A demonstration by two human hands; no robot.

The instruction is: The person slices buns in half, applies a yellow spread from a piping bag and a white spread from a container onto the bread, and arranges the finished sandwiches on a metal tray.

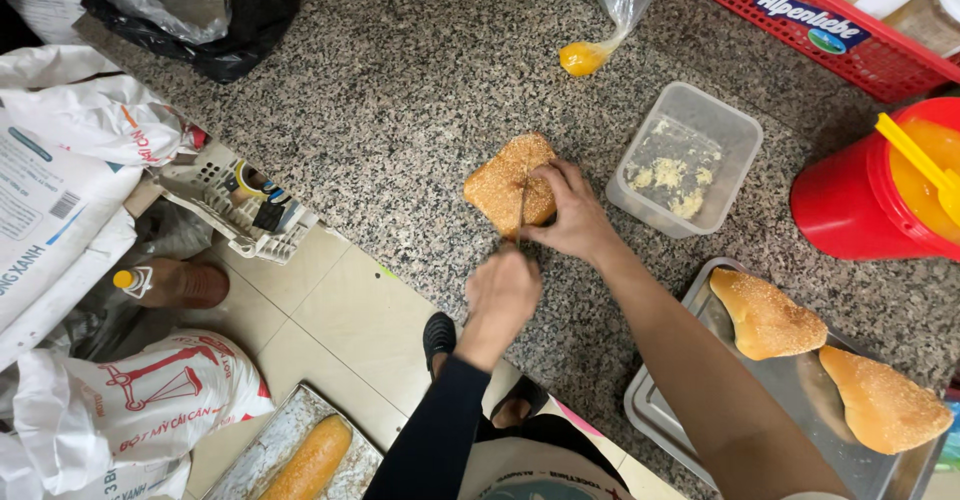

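A square sesame-crusted bun (500,185) lies on the speckled granite counter (400,110). My right hand (572,218), on a bare arm coming from the lower right, presses down on the bun's right side. My left hand (502,295), in a black sleeve, is closed around a knife handle just in front of the bun. The thin blade (521,222) stands edge-on in the bun's near edge, between the two hands.
Right of the bun stand a clear plastic tub (735,125) with pale crumbs and a red bucket (840,200) of orange liquid. A metal tray (660,415) holds two sesame breads. A red basket (800,30) is behind; sacks (60,190) and a loaf tray (260,450) sit on the floor.
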